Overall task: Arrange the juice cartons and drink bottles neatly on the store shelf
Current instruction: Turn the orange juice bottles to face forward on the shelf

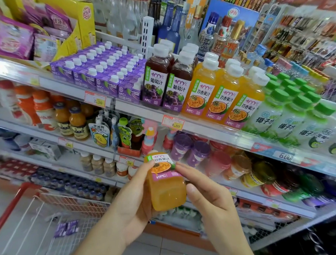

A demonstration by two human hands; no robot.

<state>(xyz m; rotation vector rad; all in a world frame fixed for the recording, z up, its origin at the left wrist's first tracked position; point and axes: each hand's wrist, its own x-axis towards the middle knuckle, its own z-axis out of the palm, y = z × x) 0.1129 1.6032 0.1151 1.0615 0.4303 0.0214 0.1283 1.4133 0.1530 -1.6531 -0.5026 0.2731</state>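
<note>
Store shelf (201,126), stocked tiers | orange juice bottle (166,186), purple label, cap apparently hidden | left hand (133,201) grips it | right hand (205,194) pinches it

Both hands hold an orange juice bottle (166,186) below the shelf (201,126): the left hand (135,201) cups its side, the right hand (205,194) touches its label with fingertips. On the shelf stand purple cartons (102,76), grape bottles (167,79), orange bottles (223,93) and green-capped bottles (292,113). A wire cart (52,213) sits lower left.
</note>
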